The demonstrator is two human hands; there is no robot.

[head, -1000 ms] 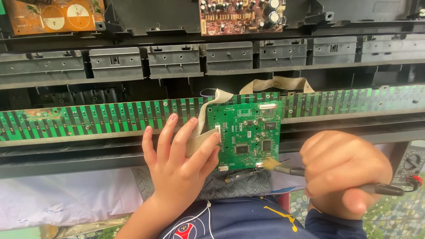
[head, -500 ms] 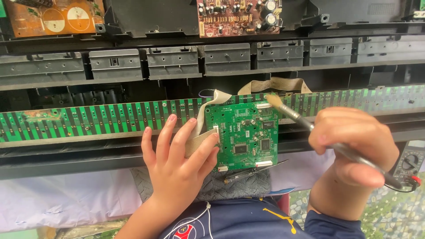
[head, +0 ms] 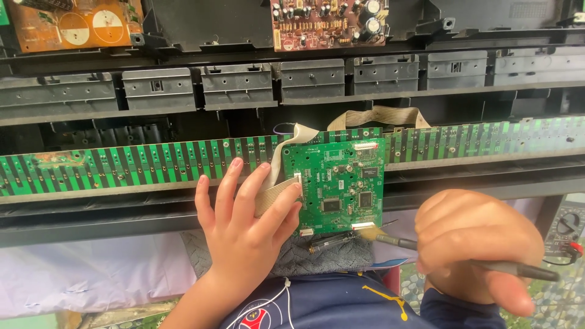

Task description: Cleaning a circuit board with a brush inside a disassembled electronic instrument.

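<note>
Your left hand point(head: 247, 228) lies flat, fingers spread, on the left edge of the small green circuit board point(head: 335, 186); fingertips press the grey ribbon cable point(head: 274, 192) against the board near its white connector. The hand isn't gripping anything, just pinning cable and board down.

Your right hand point(head: 478, 250) is closed around a thin dark-handled brush point(head: 426, 250) (held like a pen). The bristle end sits at the board's lower right corner, touching or just at the edge; exact contact can't be told from this view.

Board position: approx. centre of view, upright, lying over the long green contact strip point(head: 140, 161) that runs left to right across the black keyboard chassis point(head: 317, 82). A second ribbon cable point(head: 378, 116) loops up behind the board's top edge.

Misc. items: a small screwdriver point(head: 332, 242) rests on grey cloth point(head: 329, 256) just below the board. An orange-brown PCB point(head: 76, 24) sits top left, a red-brown PCB point(head: 329, 24) top centre. A multimeter point(head: 567, 228) w/ red plug shows at the far right edge.
</note>
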